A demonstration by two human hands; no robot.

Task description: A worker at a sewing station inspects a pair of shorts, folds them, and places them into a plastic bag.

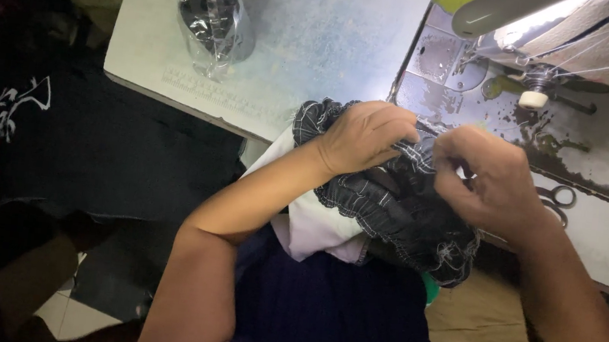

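A bunched dark checked fabric piece (391,211) with gathered, stitched edges lies over the table's front edge and my lap. My left hand (366,136) grips its upper part with fingers curled over the cloth. My right hand (490,181) pinches the same fabric just to the right, the fingertips of both hands nearly touching. A white cloth (313,229) shows beneath the dark piece, under my left forearm.
A sewing machine (566,25) with a lit lamp stands at the back right above a worn metal plate (438,72). Scissors (557,200) lie right of my right hand. A plastic-wrapped dark object (211,19) sits on the pale table (312,34). Dark printed cloth (55,143) hangs left.
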